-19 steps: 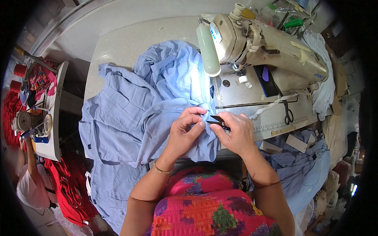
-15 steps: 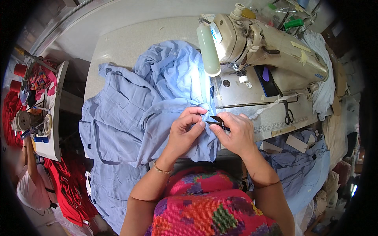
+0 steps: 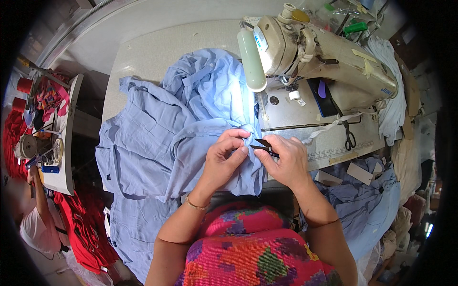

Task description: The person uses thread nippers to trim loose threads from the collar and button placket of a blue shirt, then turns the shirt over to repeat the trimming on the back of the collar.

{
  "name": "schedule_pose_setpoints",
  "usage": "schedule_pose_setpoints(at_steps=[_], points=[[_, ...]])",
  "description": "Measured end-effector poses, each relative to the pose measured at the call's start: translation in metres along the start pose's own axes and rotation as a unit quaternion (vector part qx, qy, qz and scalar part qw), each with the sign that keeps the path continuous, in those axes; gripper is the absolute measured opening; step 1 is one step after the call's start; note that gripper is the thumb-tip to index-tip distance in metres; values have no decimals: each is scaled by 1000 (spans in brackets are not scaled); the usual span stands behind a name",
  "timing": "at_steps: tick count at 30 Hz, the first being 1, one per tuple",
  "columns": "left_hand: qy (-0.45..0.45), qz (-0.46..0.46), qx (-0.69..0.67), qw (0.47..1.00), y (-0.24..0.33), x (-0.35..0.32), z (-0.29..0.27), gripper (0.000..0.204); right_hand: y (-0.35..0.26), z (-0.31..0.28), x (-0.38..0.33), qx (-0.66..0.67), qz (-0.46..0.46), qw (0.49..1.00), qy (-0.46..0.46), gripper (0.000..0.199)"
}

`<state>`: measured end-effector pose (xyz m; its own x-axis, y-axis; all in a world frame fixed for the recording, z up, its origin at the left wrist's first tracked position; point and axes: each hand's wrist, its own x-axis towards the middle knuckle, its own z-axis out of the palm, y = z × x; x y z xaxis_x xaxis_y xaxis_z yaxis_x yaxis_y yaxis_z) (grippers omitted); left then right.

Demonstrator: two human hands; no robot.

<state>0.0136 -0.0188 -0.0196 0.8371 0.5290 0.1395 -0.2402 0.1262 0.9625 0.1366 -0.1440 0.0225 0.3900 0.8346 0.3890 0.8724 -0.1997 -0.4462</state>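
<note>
A light blue shirt lies bunched over the left part of the sewing table, its near edge hanging off the front. My left hand pinches a fold of it between thumb and fingers. Close beside it on the right, my right hand grips small black thread snips. Their blades are apart and point left at the pinched fold. Whether the blades touch the cloth I cannot tell. The lamp of the sewing machine lights the shirt just beyond my hands.
The beige sewing machine stands at the back right. Near it lie a dark phone, a white bobbin-like piece and black-handled scissors. More blue garments hang at the lower right. A co-worker sits at another machine at far left.
My hands and the shirt stay almost still; the snips shift very slightly left with their blades apart. At far left, the co-worker's arm has moved a little.
</note>
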Motion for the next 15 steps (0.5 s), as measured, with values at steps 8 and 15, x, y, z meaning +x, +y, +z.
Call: schedule_pose_setpoints(at_steps=[8,15], points=[[0,-5,-1,1000,-1,1,0,4,0,-1,0,-4,-3,1000,-5,24],[1,-8,4,1000,-1,0,0,5,0,2,1,-28,-21,999,7,23]])
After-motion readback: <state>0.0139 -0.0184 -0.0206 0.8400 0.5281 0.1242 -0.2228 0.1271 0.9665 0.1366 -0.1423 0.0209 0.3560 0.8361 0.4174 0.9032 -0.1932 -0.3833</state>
